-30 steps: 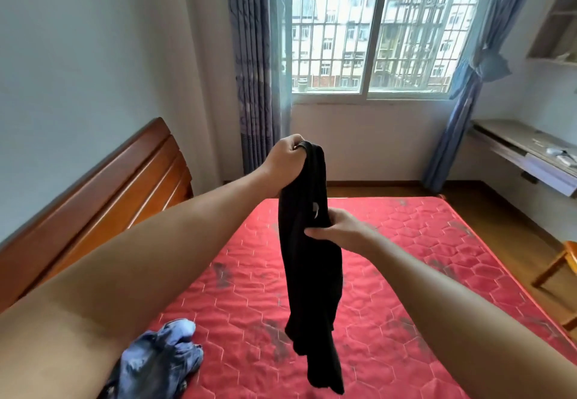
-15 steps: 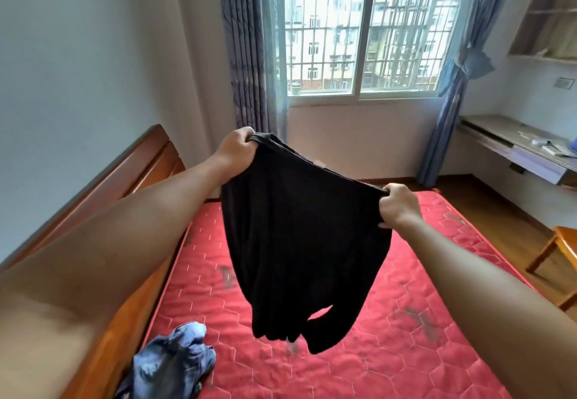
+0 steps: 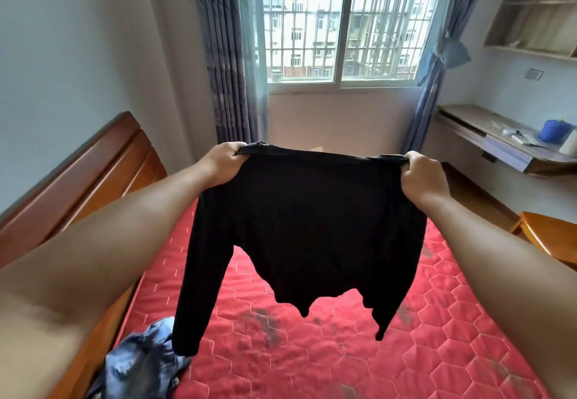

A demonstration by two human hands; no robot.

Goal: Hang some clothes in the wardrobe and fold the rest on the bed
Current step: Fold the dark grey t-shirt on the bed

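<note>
Black long-sleeved top, held spread out in the air above the red quilted mattress of the bed, its top edge stretched level between both hands. The left hand grips the left shoulder with curled fingers; the right hand grips the right shoulder in the same way. Both sleeves hang down, the left one reaching lower, and the hem hangs clear of the mattress. A crumpled blue garment lies on the near left corner of the mattress, beside the wooden headboard. Far: a barred window between blue curtains. Right: a wall-mounted tabletop bearing a blue object, and the edge of a wooden chair.
</note>
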